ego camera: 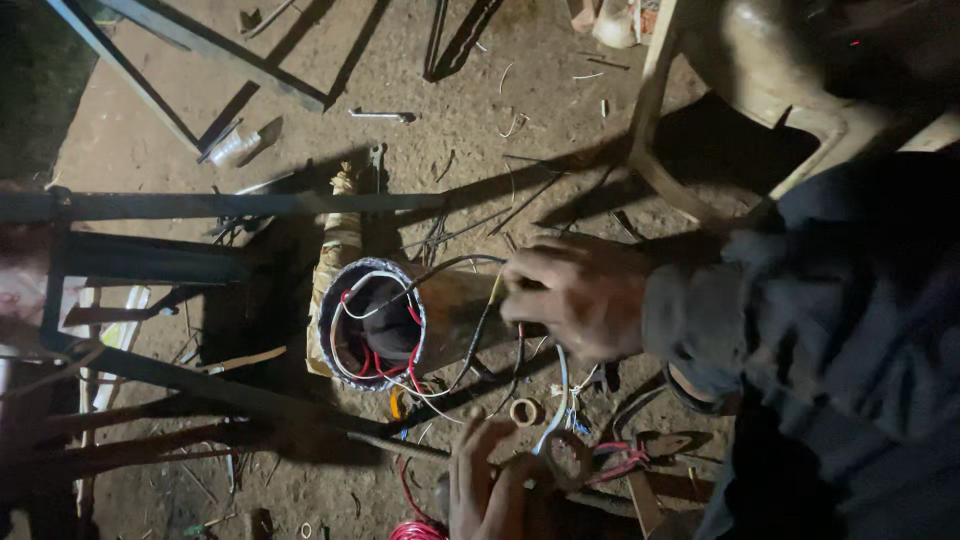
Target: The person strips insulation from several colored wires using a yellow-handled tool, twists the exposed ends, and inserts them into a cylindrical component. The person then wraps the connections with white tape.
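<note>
A motor stator (372,322) lies on its side on the dirt floor, its round opening showing red, white and black wires. My right hand (575,297), in a dark sleeve, is closed on a bundle of wires (470,262) leading out of the stator's right side. My left hand (487,482) is at the bottom edge with fingers raised and apart, next to a tape ring (570,460). Its palm is cut off by the frame, so I cannot tell if it holds anything. A smaller tape roll (523,411) lies between the hands.
Dark metal frame bars (200,205) cross the left side and run under the stator. A plastic chair (760,70) stands at the top right. Red-handled pliers (640,455), a red wire coil (416,530), a bottle (236,148) and a spanner (380,115) lie on the ground.
</note>
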